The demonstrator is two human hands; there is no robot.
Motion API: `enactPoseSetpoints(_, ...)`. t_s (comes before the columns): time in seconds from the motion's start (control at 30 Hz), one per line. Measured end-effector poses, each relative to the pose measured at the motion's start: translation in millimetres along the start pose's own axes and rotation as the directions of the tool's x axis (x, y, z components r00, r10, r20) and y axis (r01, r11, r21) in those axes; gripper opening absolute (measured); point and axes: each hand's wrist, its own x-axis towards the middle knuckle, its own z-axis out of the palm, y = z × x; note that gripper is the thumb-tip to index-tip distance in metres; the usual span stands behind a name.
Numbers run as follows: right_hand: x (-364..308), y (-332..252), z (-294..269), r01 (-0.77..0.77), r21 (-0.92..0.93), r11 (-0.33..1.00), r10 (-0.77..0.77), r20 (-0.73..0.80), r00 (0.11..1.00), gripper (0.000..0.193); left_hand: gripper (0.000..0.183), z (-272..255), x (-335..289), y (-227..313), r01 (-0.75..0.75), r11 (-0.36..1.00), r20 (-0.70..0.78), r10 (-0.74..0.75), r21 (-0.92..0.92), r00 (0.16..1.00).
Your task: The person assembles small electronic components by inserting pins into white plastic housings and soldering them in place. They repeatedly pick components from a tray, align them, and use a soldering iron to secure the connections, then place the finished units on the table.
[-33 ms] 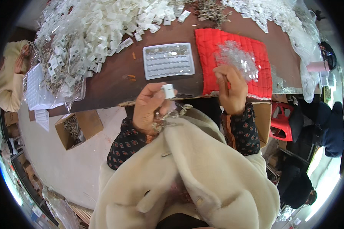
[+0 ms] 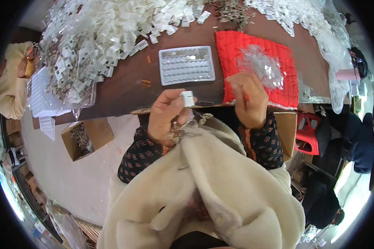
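Small white block [image 2: 188,98] pinched upright in left hand [image 2: 165,118] fingertips, just above counter [image 2: 124,83] edge, below grey tray [image 2: 187,65]; right hand [image 2: 248,99] closed on something thin, beside it over red pad [image 2: 257,62]

The person wears a cream fleece coat [image 2: 220,195] with a thick, soft pile; it fills the lower centre of the head view and folds in broad lapels across the chest. A small pale toggle or button [image 2: 183,167] sits on the left front panel. Under the coat, dark sleeves carry a repeating print of small reddish-orange and light motifs. The left sleeve [image 2: 139,155] ends at the wrist in a fitted cuff; the right sleeve [image 2: 262,139] shows the same print, with an orange-striped band along its inner edge. The left hand [image 2: 166,118] and the right hand [image 2: 247,99] are bare, without gloves.
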Motion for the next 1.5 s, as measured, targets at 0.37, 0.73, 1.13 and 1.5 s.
enactPoseSetpoints(0.37,27,-53,36,0.190,0.315,0.930,-0.242,0.134,0.961,0.044,0.018,0,-5,8,-0.052,0.990,-0.014,0.055,0.131,0.998)
enactPoseSetpoints(0.73,28,-59,37,0.063,0.231,0.971,-0.101,0.157,0.982,0.023,0.018,3,-10,15,-0.066,0.987,-0.123,0.084,0.145,0.989)
enactPoseSetpoints(1.13,79,-10,34,-0.084,0.202,0.976,0.042,0.208,0.977,0.012,0.024,-16,0,20,0.015,0.997,-0.049,-0.019,-0.074,0.999)
enactPoseSetpoints(1.5,205,126,104,-0.238,-0.362,0.901,0.262,0.020,0.965,0.022,0.014,-23,3,26,-0.022,0.996,-0.025,0.020,-0.091,0.999)
